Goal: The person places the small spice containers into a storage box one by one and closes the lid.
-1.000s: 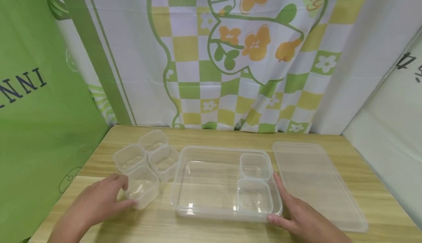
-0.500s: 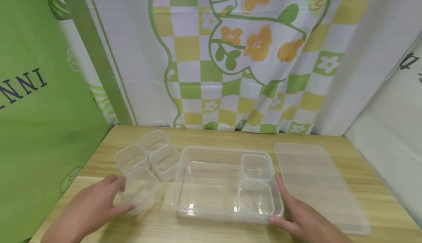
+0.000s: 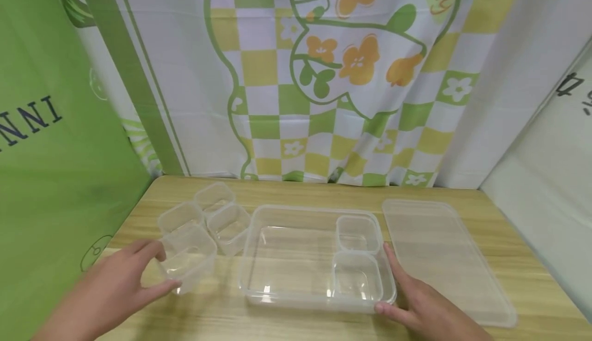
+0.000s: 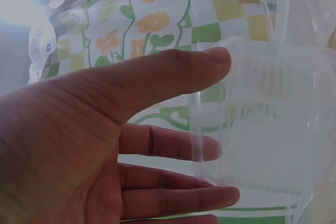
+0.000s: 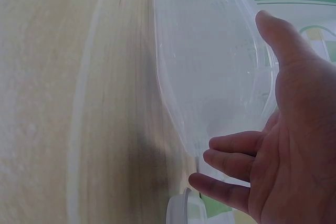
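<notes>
My left hand (image 3: 104, 284) pinches a small clear plastic container (image 3: 190, 256) by its left side, thumb at the near corner and fingers toward the far one. It sits tilted, overlapping the container behind it in the head view. In the left wrist view the thumb and fingers stand either side of the small container's wall (image 4: 262, 124). My right hand (image 3: 423, 297) rests against the right side of a large clear plastic box (image 3: 277, 299), thumb at its near corner, fingers extended along the wall. Inside this box, two small containers (image 3: 358, 235) stand at the right end.
Three more small containers (image 3: 229, 226) stand grouped at the back left of the wooden table (image 3: 319, 189). A flat translucent lid (image 3: 448, 261) lies right of the large box, partly behind my right forearm. A patterned curtain (image 3: 324, 130) hangs behind the table.
My left hand has drawn back to the left, and the small container in it has shifted slightly left and tilted. The right hand and the large box have stayed in place.
</notes>
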`<state>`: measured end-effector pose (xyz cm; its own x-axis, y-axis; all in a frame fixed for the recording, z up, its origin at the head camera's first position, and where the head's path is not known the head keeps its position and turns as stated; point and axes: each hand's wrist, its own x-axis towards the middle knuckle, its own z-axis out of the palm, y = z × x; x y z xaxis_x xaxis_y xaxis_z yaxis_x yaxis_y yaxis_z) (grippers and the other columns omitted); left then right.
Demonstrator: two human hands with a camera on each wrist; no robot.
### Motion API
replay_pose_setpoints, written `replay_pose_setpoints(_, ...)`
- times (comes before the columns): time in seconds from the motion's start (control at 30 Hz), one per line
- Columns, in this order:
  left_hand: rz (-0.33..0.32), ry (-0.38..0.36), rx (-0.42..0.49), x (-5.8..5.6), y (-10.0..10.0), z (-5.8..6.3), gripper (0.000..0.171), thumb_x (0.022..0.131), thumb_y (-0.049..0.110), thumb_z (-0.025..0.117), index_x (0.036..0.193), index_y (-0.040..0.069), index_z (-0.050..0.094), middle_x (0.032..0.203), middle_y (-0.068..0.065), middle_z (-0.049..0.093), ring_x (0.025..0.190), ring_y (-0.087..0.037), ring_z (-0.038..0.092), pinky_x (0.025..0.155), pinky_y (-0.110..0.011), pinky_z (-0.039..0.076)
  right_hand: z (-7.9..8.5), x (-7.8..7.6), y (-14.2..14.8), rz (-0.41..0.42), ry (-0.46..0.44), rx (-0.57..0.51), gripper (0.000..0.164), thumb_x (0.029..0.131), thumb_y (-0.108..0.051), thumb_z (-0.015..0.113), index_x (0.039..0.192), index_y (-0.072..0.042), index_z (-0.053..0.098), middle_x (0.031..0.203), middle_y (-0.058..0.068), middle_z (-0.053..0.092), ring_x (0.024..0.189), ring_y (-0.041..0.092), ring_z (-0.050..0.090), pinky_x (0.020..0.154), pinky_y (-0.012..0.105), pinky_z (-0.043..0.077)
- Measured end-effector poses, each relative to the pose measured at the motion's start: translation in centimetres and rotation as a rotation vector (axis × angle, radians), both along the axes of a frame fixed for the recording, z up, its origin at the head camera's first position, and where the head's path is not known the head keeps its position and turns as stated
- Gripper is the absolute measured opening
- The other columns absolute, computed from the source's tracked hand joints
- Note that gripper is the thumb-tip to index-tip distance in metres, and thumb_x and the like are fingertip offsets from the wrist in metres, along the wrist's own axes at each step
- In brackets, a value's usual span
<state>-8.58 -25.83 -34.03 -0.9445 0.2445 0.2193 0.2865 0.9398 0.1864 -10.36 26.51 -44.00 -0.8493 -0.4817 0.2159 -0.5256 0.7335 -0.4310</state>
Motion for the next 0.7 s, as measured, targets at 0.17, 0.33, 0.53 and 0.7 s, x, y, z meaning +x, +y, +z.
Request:
replay_pose_setpoints(0.17, -0.004, 0.034, 0.016, -0.2, 0.1, 0.5, 0.042, 0.08, 0.04, 0.088, 0.102, 0.013, 0.064, 0.103, -0.002, 0.066, 0.069, -0.016, 0.059, 0.06, -0.042, 0.052, 0.1, 0.0, -0.1, 0.001, -0.008, -0.004, 0.113, 0.093, -0.043, 0.077, 0.165, -0.012, -0.003, 0.151, 0.029, 0.045, 0.126, 0.035, 0.057, 0.099, 0.052, 0.051)
replay_pose_setpoints(0.33, -0.015, 0.111, 0.028, -0.2, 0.8, 0.7, 0.043, 0.082, 0.039, 0.086, 0.107, 0.012, 0.064, 0.111, -0.004, 0.065, 0.066, -0.012, 0.056, 0.057, -0.041, 0.051, 0.1, 0.1, -0.1, -0.002, -0.021, -0.006, 0.113, 0.093, -0.043, 0.077, 0.165, -0.012, -0.004, 0.149, 0.029, 0.046, 0.124, 0.035, 0.058, 0.098, 0.052, 0.051)
replay_pose_setpoints(0.53, -0.079, 0.272, 0.067, -0.8, 2.1, 0.4, 0.044, 0.078, 0.032, 0.086, 0.109, 0.009, 0.065, 0.128, -0.021, 0.063, 0.073, -0.027, 0.067, 0.054, -0.043, 0.053, 0.1, 0.2, 0.0, -0.009, -0.02, -0.003, 0.112, 0.093, -0.043, 0.077, 0.166, -0.013, -0.004, 0.149, 0.029, 0.047, 0.124, 0.035, 0.058, 0.098, 0.053, 0.051)
replay_pose_setpoints(0.7, -0.148, 0.338, 0.132, -1.4, 3.6, 0.0, 0.047, 0.075, 0.028, 0.087, 0.113, 0.01, 0.065, 0.134, -0.02, 0.06, 0.058, -0.019, 0.06, 0.049, -0.035, 0.049, 0.1, 0.2, -0.1, -0.005, -0.009, -0.001, 0.112, 0.093, -0.042, 0.076, 0.165, -0.012, -0.003, 0.147, 0.029, 0.05, 0.121, 0.034, 0.061, 0.097, 0.052, 0.052)
